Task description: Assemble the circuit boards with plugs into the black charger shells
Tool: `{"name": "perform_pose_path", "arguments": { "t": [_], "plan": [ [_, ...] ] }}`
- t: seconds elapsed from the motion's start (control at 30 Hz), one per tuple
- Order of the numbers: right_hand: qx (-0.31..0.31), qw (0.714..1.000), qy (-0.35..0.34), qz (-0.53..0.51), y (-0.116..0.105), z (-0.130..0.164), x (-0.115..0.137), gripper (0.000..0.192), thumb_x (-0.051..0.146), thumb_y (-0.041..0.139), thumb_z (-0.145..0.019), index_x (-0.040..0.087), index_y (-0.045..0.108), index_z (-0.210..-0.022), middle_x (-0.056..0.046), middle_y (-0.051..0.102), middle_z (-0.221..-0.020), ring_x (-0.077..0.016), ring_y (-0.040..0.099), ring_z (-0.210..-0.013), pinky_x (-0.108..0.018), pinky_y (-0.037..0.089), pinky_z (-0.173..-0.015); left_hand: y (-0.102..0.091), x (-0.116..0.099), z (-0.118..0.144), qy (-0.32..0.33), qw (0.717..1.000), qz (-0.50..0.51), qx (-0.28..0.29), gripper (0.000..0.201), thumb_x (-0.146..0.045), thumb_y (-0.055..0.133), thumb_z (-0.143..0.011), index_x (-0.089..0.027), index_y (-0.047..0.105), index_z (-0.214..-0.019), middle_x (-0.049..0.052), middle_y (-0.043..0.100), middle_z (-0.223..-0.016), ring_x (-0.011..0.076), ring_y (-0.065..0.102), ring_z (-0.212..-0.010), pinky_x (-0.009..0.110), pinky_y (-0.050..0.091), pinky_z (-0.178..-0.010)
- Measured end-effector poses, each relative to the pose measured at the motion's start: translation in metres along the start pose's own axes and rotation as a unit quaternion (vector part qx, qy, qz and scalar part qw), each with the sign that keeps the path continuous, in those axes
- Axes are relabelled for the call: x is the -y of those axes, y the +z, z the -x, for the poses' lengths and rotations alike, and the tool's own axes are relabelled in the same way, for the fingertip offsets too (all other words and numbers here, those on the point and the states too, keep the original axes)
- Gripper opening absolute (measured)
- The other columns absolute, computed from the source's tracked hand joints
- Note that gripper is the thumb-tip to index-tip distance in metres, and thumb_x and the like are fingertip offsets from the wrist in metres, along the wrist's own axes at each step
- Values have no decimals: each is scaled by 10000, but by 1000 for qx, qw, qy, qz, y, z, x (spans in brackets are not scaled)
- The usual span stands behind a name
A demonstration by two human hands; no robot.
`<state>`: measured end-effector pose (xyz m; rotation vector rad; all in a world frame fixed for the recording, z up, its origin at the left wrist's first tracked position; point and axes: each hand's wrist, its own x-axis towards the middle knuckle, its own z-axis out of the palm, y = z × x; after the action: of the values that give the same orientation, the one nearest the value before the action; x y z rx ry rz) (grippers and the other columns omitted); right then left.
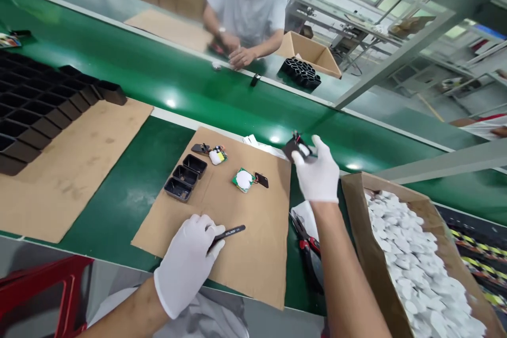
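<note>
White gloves cover both hands. My left hand (193, 259) is closed around black tweezers (232, 232), low over the cardboard sheet (253, 253). Raised past the sheet's far right corner, my right hand (319, 171) grips a black plastic case (293, 149) with wires and a white patch showing; my fingers cover part of it. On the cardboard lie a green circuit board with a white pad (243, 179), wired to a small black panel (262, 180), and a second wired assembly (216, 156). Several open black cases (186, 175) stand in a row at the sheet's left.
Red-handled pliers (304, 243) lie right of the sheet. Beyond them is a carton (356, 222) of white pads (412, 259). Many black cases (43, 100) fill the left side. A co-worker (247, 16) sits across the green bench (190, 92). A metal post (396, 58) slants at right.
</note>
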<state>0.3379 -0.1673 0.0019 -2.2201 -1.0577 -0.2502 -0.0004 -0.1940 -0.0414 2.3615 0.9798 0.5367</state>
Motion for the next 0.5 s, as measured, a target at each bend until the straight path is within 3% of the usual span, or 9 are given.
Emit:
{"name": "perform_pose_path", "arguments": {
  "t": [0.07, 0.13, 0.2, 0.27, 0.33, 0.43, 0.5],
  "plan": [
    [24, 1000, 5, -3, 28, -56, -4, 410, 409, 556, -1069, 84, 736, -1242, -115, 765, -1158, -230, 755, -1067, -432, 575, -1018, -7, 1, 4, 1, 998, 43, -53, 300, -145, 752, -882, -242, 676, -1156, 56, 714, -1012, 278, 695, -922, 443, 613, -789],
    [35, 999, 7, -7, 49, -88, -4, 312, 404, 621, -1067, 150, 712, -1224, -82, 737, -1201, -211, 735, -1055, -434, 615, -963, -22, 8, 4, 9, 987, 81, -136, 292, -213, 759, -908, -259, 653, -1176, 60, 705, -1041, 265, 699, -954, 431, 616, -815],
    [33, 999, -3, -12, 58, -98, 0, 299, 407, 671, -1042, 198, 686, -1255, -83, 709, -1275, -214, 714, -1081, -437, 627, -943, -45, 22, -2, 2, 972, 82, -220, 240, -238, 735, -949, -267, 649, -1171, 55, 699, -1042, 245, 703, -966, 426, 614, -849],
    [24, 999, -31, -19, 54, -89, 11, 301, 408, 655, -1046, 205, 682, -1268, -98, 687, -1325, -237, 687, -1154, -474, 598, -1002, -67, 40, -15, -35, 965, 67, -252, 266, -231, 742, -933, -262, 649, -1180, 56, 698, -1088, 246, 706, -1015, 441, 614, -901],
    [39, 995, -86, -29, 44, -68, 29, 273, 394, 646, -1039, 192, 704, -1215, -113, 697, -1294, -268, 661, -1208, -536, 547, -1069, -81, 57, -32, -64, 969, 68, -230, 451, -261, 822, -833, -230, 621, -1236, 82, 682, -1172, 274, 713, -1069, 454, 628, -909],
    [186, 956, -222, -50, 34, -29, 69, 194, 367, 753, -927, 232, 781, -1062, -81, 765, -1129, -267, 707, -1084, -467, 564, -1012, -78, 69, -55, -127, 977, 30, -168, 785, -393, 978, -607, -184, 587, -1255, 121, 650, -1228, 344, 729, -1107, 502, 635, -940],
    [285, 914, -286, -44, 38, -7, 97, 481, 330, 868, -779, 272, 756, -1243, -53, 765, -1231, -270, 715, -1105, -424, 571, -981, -67, 68, -64, -162, 975, 28, -148, 758, -409, 979, -593, -185, 581, -1198, 108, 657, -1185, 332, 755, -1035, 484, 646, -893]
  ]
}}
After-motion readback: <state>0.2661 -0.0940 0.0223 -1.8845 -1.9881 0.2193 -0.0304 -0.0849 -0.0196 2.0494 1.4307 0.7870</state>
